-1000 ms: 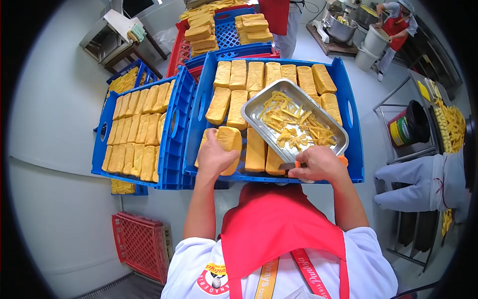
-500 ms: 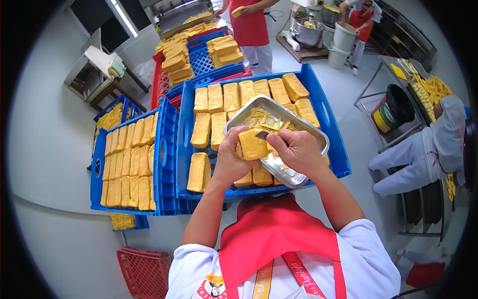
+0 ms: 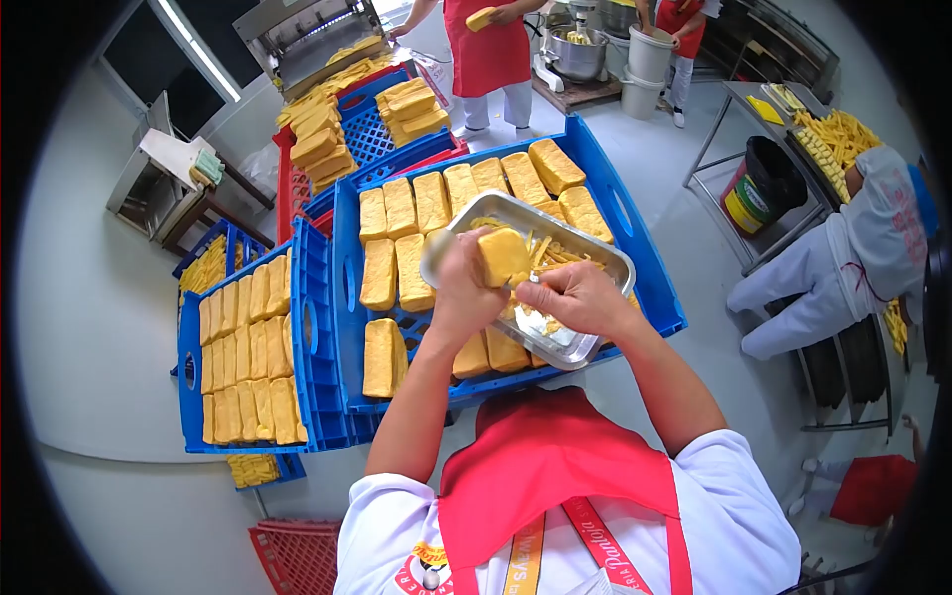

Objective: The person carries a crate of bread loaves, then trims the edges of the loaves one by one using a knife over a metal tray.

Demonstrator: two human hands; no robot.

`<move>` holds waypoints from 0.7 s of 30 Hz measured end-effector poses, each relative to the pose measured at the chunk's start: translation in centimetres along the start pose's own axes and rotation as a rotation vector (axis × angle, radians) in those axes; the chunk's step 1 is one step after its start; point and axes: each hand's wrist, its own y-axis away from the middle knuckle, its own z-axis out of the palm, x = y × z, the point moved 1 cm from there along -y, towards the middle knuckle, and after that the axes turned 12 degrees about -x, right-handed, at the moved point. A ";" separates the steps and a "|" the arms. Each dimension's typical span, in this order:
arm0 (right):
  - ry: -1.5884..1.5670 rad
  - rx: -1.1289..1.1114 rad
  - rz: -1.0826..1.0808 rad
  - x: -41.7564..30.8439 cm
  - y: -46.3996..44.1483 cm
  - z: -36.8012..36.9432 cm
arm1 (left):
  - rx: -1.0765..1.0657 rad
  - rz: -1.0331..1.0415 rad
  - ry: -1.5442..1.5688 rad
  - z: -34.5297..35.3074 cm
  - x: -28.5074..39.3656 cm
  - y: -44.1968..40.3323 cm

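Pale flooring [image 3: 684,387] is surrounding a blue crate [image 3: 593,167]. Above its metal tray [image 3: 580,354], the left hand [image 3: 468,288] is gripping a blocky golden loaf [image 3: 504,256]. The right hand [image 3: 580,296] is curling closed beside it, its contents hidden. Both forearms are angling inward. Compared with before, the right hand is sitting lower against the loaf.

A yellow-orange, block-shaped loaf with softly rounded edges [image 3: 505,256] is held up over the shallow silver metal tray [image 3: 573,349], its squarish end facing the camera. The tray lies aslant on similar loaves in the blue plastic crate [image 3: 635,220], thin yellow strips [image 3: 567,254] scattered loosely inside it.
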 end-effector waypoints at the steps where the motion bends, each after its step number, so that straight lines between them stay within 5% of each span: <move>1: -0.062 0.031 0.045 0.2 -0.1 -0.2 | 0.000 -0.051 0.157 0.0 -0.6 -0.3; 5: 0.290 0.197 0.082 0.0 0.7 -2.5 | 0.119 -0.521 0.810 -1.8 -1.8 -0.7; 9: 0.242 0.318 0.045 1.3 0.1 -2.0 | 0.005 -0.611 1.367 -1.8 -5.2 -0.1; 21: 0.512 0.379 -0.197 -0.4 -1.9 -1.3 | 0.047 -0.639 1.441 -0.8 -6.3 0.2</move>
